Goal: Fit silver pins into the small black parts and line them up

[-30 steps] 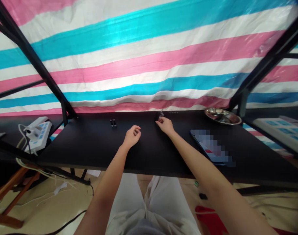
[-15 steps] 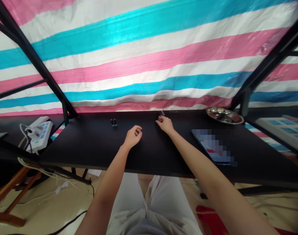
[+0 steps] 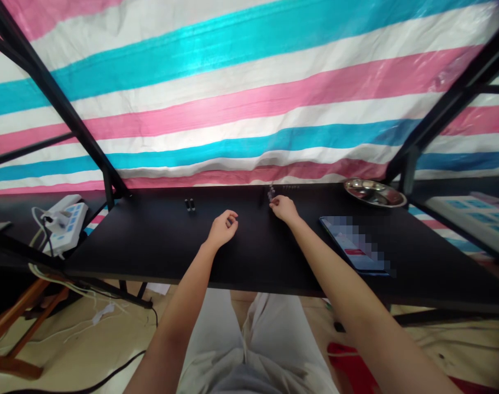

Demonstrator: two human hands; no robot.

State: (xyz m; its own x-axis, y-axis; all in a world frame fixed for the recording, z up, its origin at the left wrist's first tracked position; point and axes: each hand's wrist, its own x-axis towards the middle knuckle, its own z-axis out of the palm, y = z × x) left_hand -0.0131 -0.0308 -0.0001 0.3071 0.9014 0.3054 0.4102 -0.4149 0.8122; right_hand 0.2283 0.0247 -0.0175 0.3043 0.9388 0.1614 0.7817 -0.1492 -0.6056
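My left hand [image 3: 222,229] rests on the black table [image 3: 159,241] near its middle, fingers curled into a loose fist; whether it holds anything I cannot make out. My right hand [image 3: 284,208] reaches farther back, fingertips pinched at a tiny shiny object [image 3: 271,192] near the table's rear edge. A row of small dark pieces [image 3: 290,187] lies just right of it. Two small dark cylinders [image 3: 189,205] stand at the back left of the table.
A phone [image 3: 353,244] lies flat on the table to the right. A metal dish [image 3: 374,192] sits at the back right corner. A white power strip [image 3: 63,221] with cables is on the left. Black frame posts rise at both rear corners before a striped tarp.
My right hand has shifted slightly to the right along the table's back edge. The left hand has stayed put.
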